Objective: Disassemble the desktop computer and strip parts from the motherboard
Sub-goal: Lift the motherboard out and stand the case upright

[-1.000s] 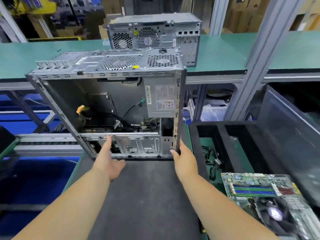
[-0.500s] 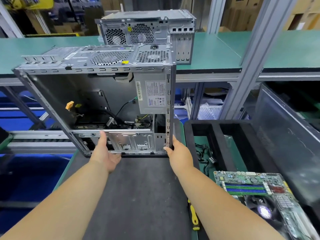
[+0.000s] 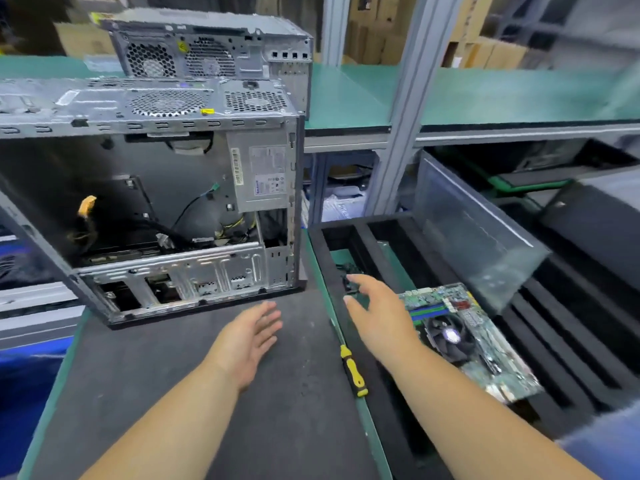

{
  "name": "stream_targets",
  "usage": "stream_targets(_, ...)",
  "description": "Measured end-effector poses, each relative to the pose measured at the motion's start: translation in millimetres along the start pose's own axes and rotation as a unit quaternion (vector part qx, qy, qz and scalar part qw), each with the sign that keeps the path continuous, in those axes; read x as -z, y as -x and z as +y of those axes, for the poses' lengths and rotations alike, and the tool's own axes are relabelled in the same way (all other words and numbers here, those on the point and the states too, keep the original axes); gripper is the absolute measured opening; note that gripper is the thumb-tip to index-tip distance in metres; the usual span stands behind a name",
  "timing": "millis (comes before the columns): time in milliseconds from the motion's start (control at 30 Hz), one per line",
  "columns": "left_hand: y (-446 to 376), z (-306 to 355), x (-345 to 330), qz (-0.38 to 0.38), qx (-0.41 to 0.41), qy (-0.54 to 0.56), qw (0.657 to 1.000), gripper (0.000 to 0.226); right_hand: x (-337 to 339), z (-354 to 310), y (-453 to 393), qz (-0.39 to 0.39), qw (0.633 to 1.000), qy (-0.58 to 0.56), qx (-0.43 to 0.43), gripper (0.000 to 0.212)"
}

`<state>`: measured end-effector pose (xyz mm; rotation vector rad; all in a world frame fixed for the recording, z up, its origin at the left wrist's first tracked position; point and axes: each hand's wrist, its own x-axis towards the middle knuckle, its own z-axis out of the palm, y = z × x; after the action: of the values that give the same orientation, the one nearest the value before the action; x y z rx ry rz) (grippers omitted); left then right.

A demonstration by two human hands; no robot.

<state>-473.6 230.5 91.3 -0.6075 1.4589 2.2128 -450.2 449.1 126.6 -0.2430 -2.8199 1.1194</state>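
Grey case [image 3: 149, 188]: upright at frame left, side open, on the dark mat [image 3: 173, 393].
Motherboard [image 3: 464, 337]: lower right, lying in the black tray [image 3: 571, 341].
Left hand [image 3: 247, 341]: fingers spread, empty, over the mat.
Right hand [image 3: 381, 320]: fingers loosely spread, empty, beside the motherboard.
Screwdriver [image 3: 353, 370]: between the hands.

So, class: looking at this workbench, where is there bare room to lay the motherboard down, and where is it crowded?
The dark mat is bare between the open case and the near edge, bordered on its right by the screwdriver; the left hand hovers there. The green shelf right of the second case looks bare too. The foam tray is crowded: motherboard, cables, right hand above.
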Motion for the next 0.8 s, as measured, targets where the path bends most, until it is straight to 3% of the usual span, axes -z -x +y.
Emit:
stream_targets(167,6,-13,-28,-0.046,0.004,-0.027,0.999,0.023,38,33,11,0.051,0.995,0.091,0.009,0.036)
stream_targets(267,12,-22,-39,-0.041,0.003,-0.036,0.999,0.023,58,61,9,0.029,0.979,0.194,-0.054,0.055)
stream_targets(400,18,-35,-59,-0.024,0.013,-0.058,0.998,0.024,79,98,7,-0.021,0.958,0.253,-0.13,0.079)
stream_targets(567,22,-51,-101,-0.014,0.021,-0.068,0.997,0.027,81,130,12,-0.121,0.943,0.242,-0.193,0.116)
stream_targets(800,24,-73,-140,0.012,0.026,-0.059,0.998,0.023,76,140,4,-0.154,0.952,0.212,-0.16,0.112)
